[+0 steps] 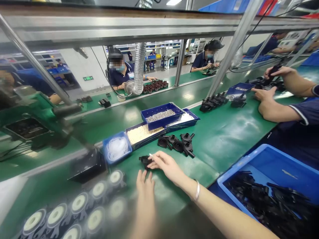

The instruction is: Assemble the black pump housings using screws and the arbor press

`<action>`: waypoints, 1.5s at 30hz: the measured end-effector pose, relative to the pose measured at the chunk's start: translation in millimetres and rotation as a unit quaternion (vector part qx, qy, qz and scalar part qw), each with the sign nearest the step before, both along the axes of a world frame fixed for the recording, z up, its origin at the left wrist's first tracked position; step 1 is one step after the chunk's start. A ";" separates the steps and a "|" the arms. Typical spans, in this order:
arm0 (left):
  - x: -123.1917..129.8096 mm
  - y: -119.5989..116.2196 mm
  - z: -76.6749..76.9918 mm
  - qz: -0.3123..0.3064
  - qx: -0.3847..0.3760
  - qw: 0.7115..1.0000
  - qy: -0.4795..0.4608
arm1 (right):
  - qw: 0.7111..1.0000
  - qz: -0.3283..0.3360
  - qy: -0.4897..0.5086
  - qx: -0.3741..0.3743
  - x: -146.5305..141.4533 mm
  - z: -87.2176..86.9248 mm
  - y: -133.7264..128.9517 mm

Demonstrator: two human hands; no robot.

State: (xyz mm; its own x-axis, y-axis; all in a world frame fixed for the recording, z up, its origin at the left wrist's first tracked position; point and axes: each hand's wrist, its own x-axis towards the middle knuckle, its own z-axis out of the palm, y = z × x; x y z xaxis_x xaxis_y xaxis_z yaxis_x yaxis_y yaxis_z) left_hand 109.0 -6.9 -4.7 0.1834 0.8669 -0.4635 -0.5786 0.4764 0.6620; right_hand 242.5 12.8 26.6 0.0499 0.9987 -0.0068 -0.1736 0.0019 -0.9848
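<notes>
In the head view, a small black plastic part (144, 160) is on the green bench in front of me. Over its right side, my right hand (165, 164) pinches a small white piece (150, 155) between thumb and fingertips; the lower fingers reach the black part. My left hand (145, 186) is just below, somewhat blurred, fingers stretched toward the part's near edge. Whether it touches the part I cannot tell. Several black round housings with spouts (178, 144) lie to the right, beyond my right hand.
Blue bins hold white rings (117, 148), cream pieces (143, 133) and metal pins (160, 115). Black parts with cream discs (79, 202) stand in rows at lower left. A blue crate (264, 149) of black parts sits right. A co-worker's hands (267, 96) work at right; others sit opposite.
</notes>
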 end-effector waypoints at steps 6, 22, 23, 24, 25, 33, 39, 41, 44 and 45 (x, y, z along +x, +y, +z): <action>11.2 -34.9 34.6 -0.041 0.039 0.997 -0.044 | 0.997 -0.009 0.070 -0.008 -17.0 15.4 -96.5; -5.3 -34.7 54.8 -0.120 -0.081 0.976 -0.164 | 0.985 -0.006 -0.172 0.029 0.5 17.6 -106.7; -5.7 -34.8 54.6 -0.123 -0.078 0.976 -0.160 | 0.979 -0.010 -0.200 0.042 -0.1 18.2 -106.3; -6.2 -34.9 53.9 -0.124 -0.075 0.977 -0.155 | 0.973 -0.013 -0.225 0.056 -0.5 18.8 -105.8; -6.9 -34.9 52.9 -0.125 -0.073 0.978 -0.150 | 0.967 -0.017 -0.246 0.068 -0.7 19.2 -105.2; -10.6 -40.6 43.1 -0.116 0.024 0.993 -0.026 | 0.915 -0.004 -0.388 0.111 -3.5 15.4 -104.7; -9.3 -45.4 43.0 -0.122 0.157 0.965 0.173 | 0.829 -0.051 -0.509 0.226 -7.1 12.1 -108.5; -9.4 -46.5 42.1 -0.134 0.188 0.944 0.237 | 0.804 -0.058 -0.537 0.249 -8.0 7.3 -108.4; -11.0 -46.4 38.3 -0.160 0.216 0.916 0.298 | 0.799 -0.051 -0.542 0.255 -9.2 -2.5 -105.6; -12.4 -45.6 36.7 -0.165 0.228 0.906 0.317 | 0.813 -0.049 -0.524 0.250 -9.6 -5.3 -103.8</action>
State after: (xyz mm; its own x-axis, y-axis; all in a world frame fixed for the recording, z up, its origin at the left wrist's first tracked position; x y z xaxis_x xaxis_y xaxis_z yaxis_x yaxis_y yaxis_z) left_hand 96.5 -52.5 32.1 0.2891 0.9412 -0.1745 0.1114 0.1480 0.9827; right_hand 232.9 -91.0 21.3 -0.1533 0.8542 0.4969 0.7846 0.4109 -0.4643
